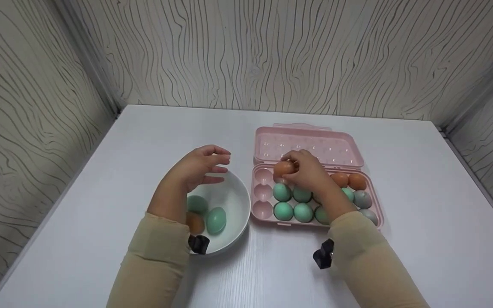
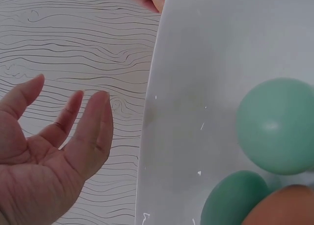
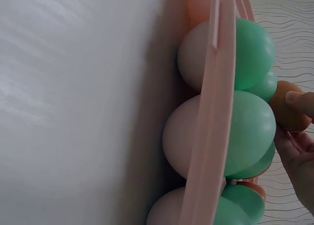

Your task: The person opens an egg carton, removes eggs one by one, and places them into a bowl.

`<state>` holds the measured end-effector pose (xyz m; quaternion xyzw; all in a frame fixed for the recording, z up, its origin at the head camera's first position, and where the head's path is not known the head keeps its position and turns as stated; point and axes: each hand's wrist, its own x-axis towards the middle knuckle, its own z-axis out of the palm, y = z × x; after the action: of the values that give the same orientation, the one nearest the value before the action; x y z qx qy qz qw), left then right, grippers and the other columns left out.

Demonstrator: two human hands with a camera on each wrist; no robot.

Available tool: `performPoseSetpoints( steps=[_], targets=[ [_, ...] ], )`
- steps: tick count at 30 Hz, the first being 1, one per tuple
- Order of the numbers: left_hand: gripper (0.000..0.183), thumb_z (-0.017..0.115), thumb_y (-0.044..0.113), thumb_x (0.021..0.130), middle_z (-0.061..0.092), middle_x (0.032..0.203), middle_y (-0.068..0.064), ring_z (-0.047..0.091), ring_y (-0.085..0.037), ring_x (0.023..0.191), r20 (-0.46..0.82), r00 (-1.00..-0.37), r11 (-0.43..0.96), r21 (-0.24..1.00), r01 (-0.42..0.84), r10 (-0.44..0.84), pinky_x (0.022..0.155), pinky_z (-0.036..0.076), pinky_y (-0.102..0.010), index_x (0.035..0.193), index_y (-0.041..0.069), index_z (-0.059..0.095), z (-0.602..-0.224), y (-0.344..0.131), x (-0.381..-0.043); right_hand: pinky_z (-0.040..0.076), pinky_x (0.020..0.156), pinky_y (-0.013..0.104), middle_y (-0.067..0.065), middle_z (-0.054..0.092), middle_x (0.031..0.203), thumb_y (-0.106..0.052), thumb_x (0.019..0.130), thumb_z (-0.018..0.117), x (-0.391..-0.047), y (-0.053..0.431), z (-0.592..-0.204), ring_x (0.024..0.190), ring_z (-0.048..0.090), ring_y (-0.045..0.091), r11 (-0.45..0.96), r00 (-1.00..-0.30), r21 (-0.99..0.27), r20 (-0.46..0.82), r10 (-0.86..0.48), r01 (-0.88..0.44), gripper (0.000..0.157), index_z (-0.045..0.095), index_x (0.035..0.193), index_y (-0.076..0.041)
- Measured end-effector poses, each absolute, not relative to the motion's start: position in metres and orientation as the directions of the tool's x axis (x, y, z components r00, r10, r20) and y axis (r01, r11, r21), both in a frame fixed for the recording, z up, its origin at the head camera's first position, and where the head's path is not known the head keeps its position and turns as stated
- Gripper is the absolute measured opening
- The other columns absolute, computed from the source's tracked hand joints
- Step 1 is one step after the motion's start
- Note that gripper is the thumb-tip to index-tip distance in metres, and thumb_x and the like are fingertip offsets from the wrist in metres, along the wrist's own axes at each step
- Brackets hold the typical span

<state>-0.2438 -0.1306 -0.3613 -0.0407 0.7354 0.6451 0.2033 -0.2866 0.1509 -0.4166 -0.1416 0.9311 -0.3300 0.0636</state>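
My right hand (image 1: pixel 308 171) pinches a brown egg (image 1: pixel 283 170) between thumb and fingers, at the back row of a pink egg box (image 1: pixel 268 221), in the second column from the left. The right wrist view shows the thumb on this brown egg (image 3: pixel 289 107), beyond several green eggs (image 3: pixel 250 136). Above the back left part of a white bowl (image 1: pixel 240 214) hovers my left hand (image 1: pixel 201 169), its fingers loosely bent around nothing. Inside the bowl lie two green eggs (image 1: pixel 216 220) and a brown egg (image 1: pixel 195 222); the left forearm may hide more.
The box's lid (image 1: pixel 308 147) lies open toward the back. Its left column has three vacant cups (image 1: pixel 263 192). Green, brown and pale grey eggs (image 1: pixel 362 199) fill cups farther right, partly behind the right forearm. Patterned panels (image 1: pixel 255 55) border the white table (image 1: pixel 417 184).
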Motion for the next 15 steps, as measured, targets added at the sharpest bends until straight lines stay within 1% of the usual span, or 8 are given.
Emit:
performPoseSetpoints(
  steps=[2,7,11,15],
  targets=[
    [0.026,0.061,0.024,0.087,0.055,0.115,-0.007,0.055,-0.026,0.109,-0.353,-0.914,0.166,0.931,-0.324,0.200,0.081,0.052,-0.034,0.111,0.013,0.057,-0.361,-0.131,-0.244,0.046,0.087,0.039,0.009,0.049,0.110,-0.014,0.078,0.070,-0.285,0.152,-0.415,0.103,0.051,0.026,0.709,-0.955,-0.676,-0.024,-0.297,-0.204,0.040,0.055,0.115,-0.014],
    [0.026,0.061,0.025,0.087,0.056,0.115,-0.006,0.056,-0.025,0.108,-0.356,-0.914,0.183,0.928,-0.323,0.192,0.082,0.052,-0.033,0.110,0.014,0.058,-0.361,-0.129,-0.244,0.051,0.079,0.034,0.009,0.050,0.114,-0.013,0.080,0.069,-0.281,0.157,-0.408,0.106,0.051,0.025,0.584,-0.961,-0.800,-0.038,-0.275,-0.135,0.038,0.054,0.115,-0.014],
    [0.026,0.062,0.025,0.087,0.056,0.115,-0.006,0.056,-0.024,0.108,-0.357,-0.914,0.194,0.927,-0.322,0.191,0.082,0.051,-0.033,0.110,0.015,0.058,-0.361,-0.128,-0.244,0.049,0.079,0.031,0.007,0.052,0.117,-0.016,0.080,0.070,-0.278,0.161,-0.402,0.105,0.051,0.024,0.516,-0.966,-0.848,-0.019,-0.257,-0.121,0.041,0.053,0.117,-0.015],
    [0.026,0.062,0.026,0.086,0.056,0.115,-0.005,0.057,-0.023,0.107,-0.359,-0.914,0.197,0.926,-0.323,0.190,0.082,0.051,-0.032,0.110,0.015,0.058,-0.361,-0.126,-0.244,0.049,0.080,0.031,0.006,0.050,0.118,-0.021,0.080,0.071,-0.275,0.164,-0.397,0.103,0.051,0.023,0.453,-0.970,-0.886,-0.013,-0.244,-0.102,0.043,0.053,0.119,-0.016]
  ],
)
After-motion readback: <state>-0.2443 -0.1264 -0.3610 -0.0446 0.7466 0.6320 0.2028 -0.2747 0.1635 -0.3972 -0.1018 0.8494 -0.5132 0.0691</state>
